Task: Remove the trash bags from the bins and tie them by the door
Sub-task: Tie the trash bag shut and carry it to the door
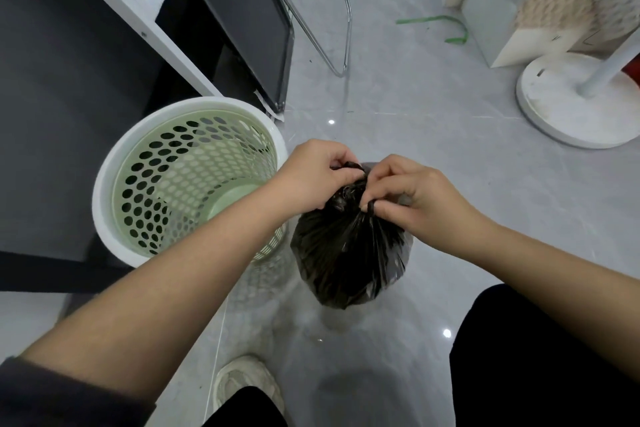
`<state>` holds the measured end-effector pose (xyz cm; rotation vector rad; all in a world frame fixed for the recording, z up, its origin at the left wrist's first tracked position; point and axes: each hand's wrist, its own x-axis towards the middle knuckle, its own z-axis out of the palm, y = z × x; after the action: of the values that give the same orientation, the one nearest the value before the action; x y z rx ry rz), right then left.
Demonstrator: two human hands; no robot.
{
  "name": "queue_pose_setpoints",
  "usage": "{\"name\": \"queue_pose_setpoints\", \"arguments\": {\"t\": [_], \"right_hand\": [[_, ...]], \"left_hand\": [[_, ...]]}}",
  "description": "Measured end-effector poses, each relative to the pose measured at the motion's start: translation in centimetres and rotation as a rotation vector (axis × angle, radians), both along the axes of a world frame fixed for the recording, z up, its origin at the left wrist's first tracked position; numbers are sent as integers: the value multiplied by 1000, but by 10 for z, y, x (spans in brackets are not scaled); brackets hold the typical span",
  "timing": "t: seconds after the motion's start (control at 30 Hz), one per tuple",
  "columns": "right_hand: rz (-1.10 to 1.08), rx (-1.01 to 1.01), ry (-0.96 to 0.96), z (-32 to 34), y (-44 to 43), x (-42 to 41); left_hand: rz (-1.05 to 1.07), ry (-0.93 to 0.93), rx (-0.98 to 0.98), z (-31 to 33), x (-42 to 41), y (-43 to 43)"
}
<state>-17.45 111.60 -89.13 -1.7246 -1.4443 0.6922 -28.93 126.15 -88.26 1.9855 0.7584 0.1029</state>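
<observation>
A black trash bag (349, 260) hangs just above the grey floor, its neck gathered at the top. My left hand (311, 177) pinches one twisted end of the neck. My right hand (412, 198) pinches the other end, with a loop of black plastic around a fingertip. Both hands meet over the bag's top. To the left stands a pale green perforated bin (114, 170) with a white rim, with no bag in it. The bin's right side is partly hidden by my left forearm.
A dark desk with a white frame (145, 35) and a folded chrome-legged chair (332, 45) stand behind the bin. A white round fan base (561, 114) sits at right, with white boxes and a green strap (446, 24) beyond. My shoe (242, 385) is below.
</observation>
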Motion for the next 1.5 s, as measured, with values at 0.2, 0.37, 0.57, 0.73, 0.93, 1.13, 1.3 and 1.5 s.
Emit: {"name": "queue_pose_setpoints", "arguments": {"t": [0.2,0.37,0.57,0.73,0.93,1.13,1.3,1.5], "right_hand": [[-304,-17,319,2,9,-2],[-386,-24,324,2,12,2],[-461,16,214,2,16,4],[-494,56,306,4,21,2],[-661,36,376,3,35,-2],[-850,-40,472,17,54,-20],[-920,-87,572,65,62,-41],[-975,-143,684,148,61,-54]], "left_hand": [[220,-136,-268,3,5,-1],[240,-145,-524,12,9,-9],[376,-136,-781,19,10,-7],[409,-155,-868,22,10,-7],[664,-259,-290,17,5,-9],[200,-178,310,31,-12,-17],[187,-75,333,71,-12,-2],[275,-64,202,143,-20,-14]]}}
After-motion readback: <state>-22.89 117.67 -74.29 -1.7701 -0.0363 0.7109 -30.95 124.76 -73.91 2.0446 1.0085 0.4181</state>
